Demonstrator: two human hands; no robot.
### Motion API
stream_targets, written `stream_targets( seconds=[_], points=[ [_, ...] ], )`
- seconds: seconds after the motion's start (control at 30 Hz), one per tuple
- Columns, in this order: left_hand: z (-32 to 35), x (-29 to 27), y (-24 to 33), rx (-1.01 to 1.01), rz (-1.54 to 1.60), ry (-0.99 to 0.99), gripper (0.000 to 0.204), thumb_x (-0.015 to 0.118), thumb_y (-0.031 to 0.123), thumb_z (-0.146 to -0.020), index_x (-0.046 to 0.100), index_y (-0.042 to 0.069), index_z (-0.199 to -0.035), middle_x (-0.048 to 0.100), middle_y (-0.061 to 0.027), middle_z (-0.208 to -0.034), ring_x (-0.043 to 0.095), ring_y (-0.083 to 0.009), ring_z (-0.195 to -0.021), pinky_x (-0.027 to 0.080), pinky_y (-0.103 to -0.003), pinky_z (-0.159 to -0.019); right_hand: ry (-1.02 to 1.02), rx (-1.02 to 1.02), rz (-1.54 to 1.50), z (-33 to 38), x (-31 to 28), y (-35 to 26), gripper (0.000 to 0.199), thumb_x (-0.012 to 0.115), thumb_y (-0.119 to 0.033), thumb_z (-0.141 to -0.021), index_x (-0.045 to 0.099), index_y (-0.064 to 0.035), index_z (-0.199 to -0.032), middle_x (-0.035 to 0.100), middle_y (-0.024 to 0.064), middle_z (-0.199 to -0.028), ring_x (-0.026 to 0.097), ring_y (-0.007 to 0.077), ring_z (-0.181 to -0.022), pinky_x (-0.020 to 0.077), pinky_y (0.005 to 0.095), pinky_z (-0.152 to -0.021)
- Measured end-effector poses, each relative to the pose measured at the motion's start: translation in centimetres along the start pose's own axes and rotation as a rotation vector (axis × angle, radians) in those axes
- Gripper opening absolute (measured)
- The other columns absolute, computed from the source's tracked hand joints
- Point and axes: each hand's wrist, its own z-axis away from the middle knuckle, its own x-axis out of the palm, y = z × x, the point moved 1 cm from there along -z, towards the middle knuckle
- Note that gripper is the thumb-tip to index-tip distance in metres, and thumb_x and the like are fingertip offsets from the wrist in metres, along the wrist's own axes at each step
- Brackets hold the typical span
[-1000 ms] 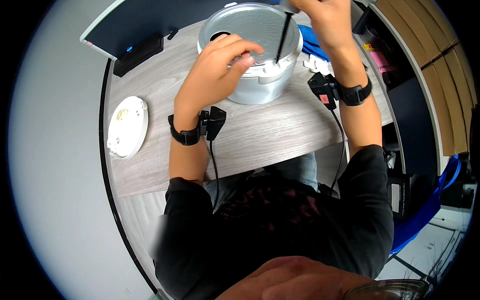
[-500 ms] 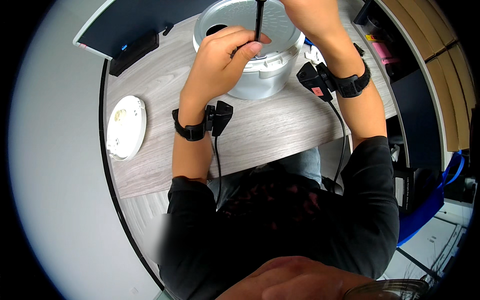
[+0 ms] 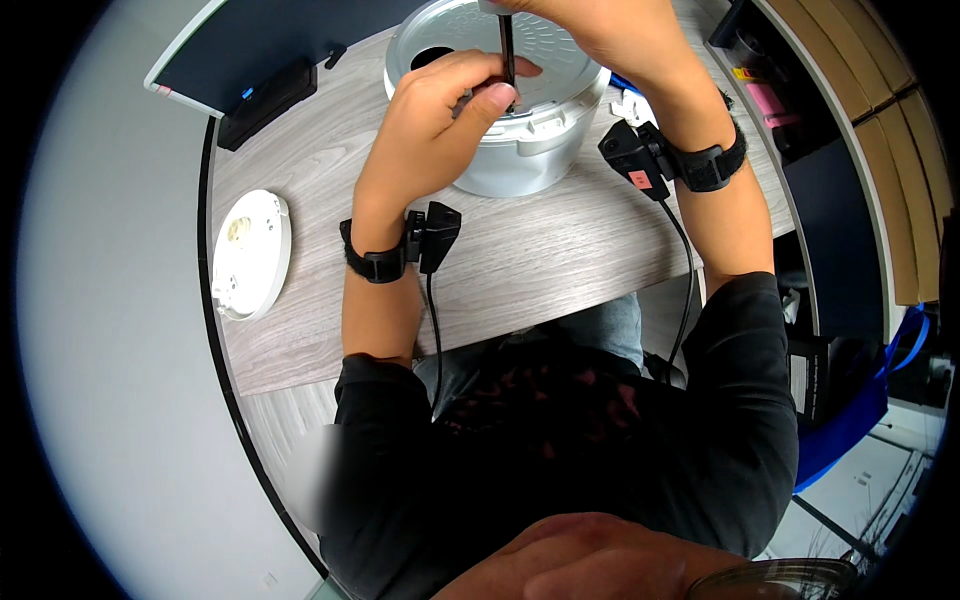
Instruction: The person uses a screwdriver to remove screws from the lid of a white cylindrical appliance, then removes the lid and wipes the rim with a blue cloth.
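A screwdriver (image 3: 507, 45) with a dark shaft stands nearly upright, its tip at the front rim of a silver-white round appliance (image 3: 520, 175) that looks like a rice cooker. My left hand (image 3: 435, 120) is closed around the lower shaft, thumb in front and forefinger behind. My right hand (image 3: 600, 25) grips the handle at the top edge of the view, where its fingers are partly cut off. The appliance's top has a ribbed pattern and a dark round hole (image 3: 430, 57). What the tip touches is too small to make out.
A round white cover (image 3: 252, 255) lies on the wooden desk (image 3: 560, 255) at the left. Small white parts (image 3: 630, 108) sit right of the appliance. A dark panel (image 3: 270, 50) and black box (image 3: 268, 108) stand at the far left; shelves with cardboard boxes (image 3: 880, 150) are at the right.
The screwdriver's handle end has come lower and slightly left, tilting the shaft a little. My right hand has moved down and left with it. My left hand has stayed almost in place.
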Motion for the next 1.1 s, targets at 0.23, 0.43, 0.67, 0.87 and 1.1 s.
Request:
stream_targets(
  seconds=[0.23,0.43,0.67,0.87,1.1],
  points=[
    [0.5,0.2,0.5,-0.048,0.039,0.033,0.021,0.062,0.015,-0.101,0.074,0.004,-0.113,0.075,-0.0079,-0.088,0.070,-0.0182,-0.080,0.055,-0.030,-0.074,-0.006,0.068,-0.186,0.4,0.1,-0.4,0.041,0.077,-0.009,-0.092,0.062,0.0011,-0.129,0.070,0.0009,-0.103,0.064,0.0073,-0.094,0.0549,0.0237,-0.082],
    [0.9,0.6,0.2,-0.084,0.077,0.127,0.012,0.067,0.011,-0.097,0.075,0.002,-0.101,0.075,-0.0067,-0.081,0.070,-0.0134,-0.071,0.053,-0.025,-0.064,0.009,0.118,-0.180,0.5,0.8,-1.0,0.037,0.077,-0.011,-0.093,0.063,0.0012,-0.126,0.071,0.0028,-0.104,0.065,0.0073,-0.093,0.0551,0.0238,-0.082],
    [0.6,0.4,0.7,-0.096,-0.072,0.181,0.014,0.080,0.015,-0.087,0.072,0.003,-0.089,0.073,-0.0047,-0.076,0.063,-0.0109,-0.063,0.050,-0.024,-0.062,0.027,0.144,0.138,0.3,0.8,-1.7,0.036,0.084,-0.017,-0.087,0.070,0.0017,-0.115,0.071,0.0017,-0.095,0.065,0.0070,-0.082,0.0539,0.0228,-0.074],
    [0.4,0.2,0.9,-0.113,-0.014,0.154,0.016,0.080,0.018,-0.088,0.074,0.003,-0.092,0.073,-0.0048,-0.079,0.063,-0.0106,-0.068,0.049,-0.025,-0.063,0.026,0.185,0.101,0.3,0.9,-2.6,0.044,0.085,-0.014,-0.086,0.066,0.0033,-0.121,0.072,0.0031,-0.096,0.066,0.0076,-0.083,0.0551,0.0237,-0.074],
    [0.9,-0.1,0.5,-0.131,0.069,0.140,0.014,0.077,0.016,-0.089,0.074,0.003,-0.093,0.073,-0.0055,-0.081,0.065,-0.0116,-0.072,0.050,-0.026,-0.066,0.050,0.191,-0.167,-0.1,1.9,-2.0,0.045,0.080,-0.011,-0.091,0.061,0.0051,-0.129,0.071,0.0031,-0.101,0.065,0.0063,-0.086,0.0547,0.0228,-0.075]
  ],
)
